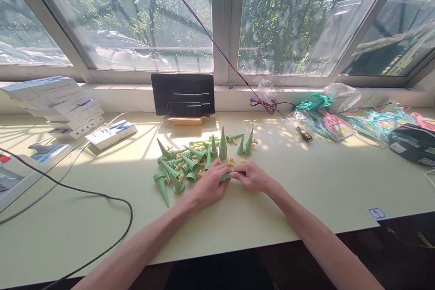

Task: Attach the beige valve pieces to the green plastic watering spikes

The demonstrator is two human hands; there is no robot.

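Note:
My left hand (214, 183) is closed round a green plastic watering spike (225, 176), which lies mostly hidden under its fingers. My right hand (250, 176) meets it from the other side, its fingers pinched at the spike's end. A narrow dark strip shows along the right fingers; I cannot tell whether it is shadow or an object. Left of and beyond my hands lies a loose pile of similar green spikes (190, 163), mixed with small tan plastic valves (230, 162). Several spikes (223, 145) stand upright on their wide ends behind my hands.
A tablet (183, 93) and a phone (185, 109) lean on a wooden stand (185, 121) by the window. White boxes (64, 104) are stacked at left, near a black cable (115, 198). A screwdriver (304, 134), bagged wires (335, 124) and a black pouch (413, 142) lie at right.

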